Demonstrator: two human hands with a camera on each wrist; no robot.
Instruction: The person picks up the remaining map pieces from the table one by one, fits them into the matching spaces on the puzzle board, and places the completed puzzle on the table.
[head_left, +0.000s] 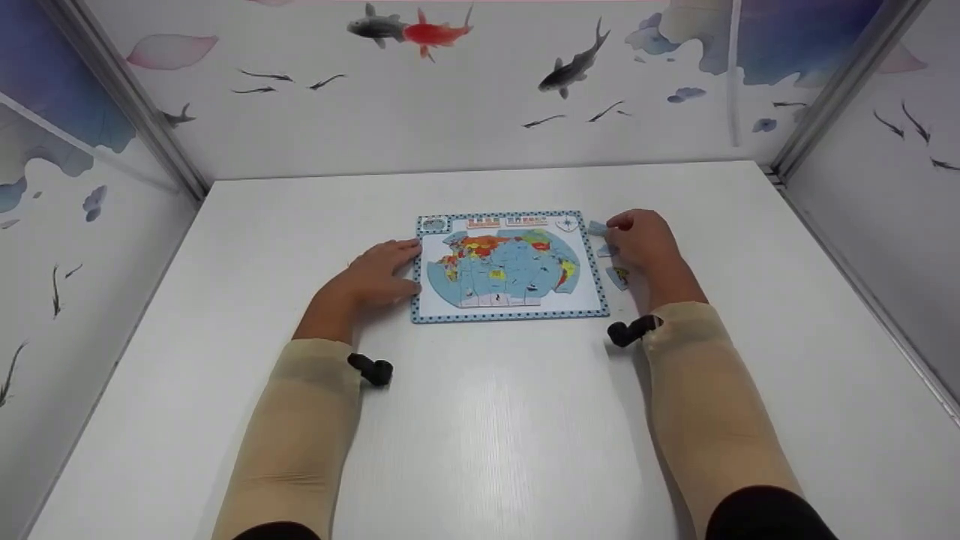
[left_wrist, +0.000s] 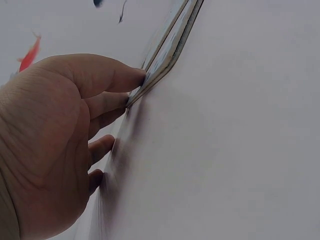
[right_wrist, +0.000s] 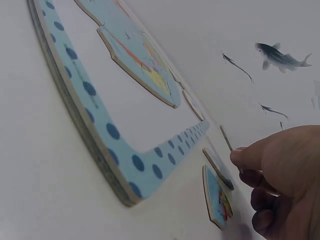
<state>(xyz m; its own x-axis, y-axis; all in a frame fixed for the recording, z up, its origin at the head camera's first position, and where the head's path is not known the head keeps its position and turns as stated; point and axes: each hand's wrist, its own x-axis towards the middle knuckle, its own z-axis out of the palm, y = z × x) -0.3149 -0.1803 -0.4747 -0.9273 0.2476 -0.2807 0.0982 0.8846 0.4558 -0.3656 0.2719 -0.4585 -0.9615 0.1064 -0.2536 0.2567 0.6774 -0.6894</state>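
Note:
A world map puzzle board (head_left: 585,309) with a blue dotted border lies flat on the white table, its oval map mostly covered with pieces. My left hand (head_left: 379,274) rests at the board's left edge; in the left wrist view its thumb (left_wrist: 117,77) and fingertips touch the rim. Just past the right edge, my right hand (head_left: 645,238) pinches a thin light-blue puzzle piece (head_left: 597,228) between thumb and finger, seen edge-on in the right wrist view. Beneath and near that hand lie a blue piece (head_left: 606,251) and a blue piece with coloured land (head_left: 619,277).
The white table (head_left: 480,420) runs back to a wall panel (head_left: 450,112) painted with fish. Side panels with metal corner posts (head_left: 139,97) stand left and right. A small black device (head_left: 371,369) sits at the left wrist, another (head_left: 634,330) at the right.

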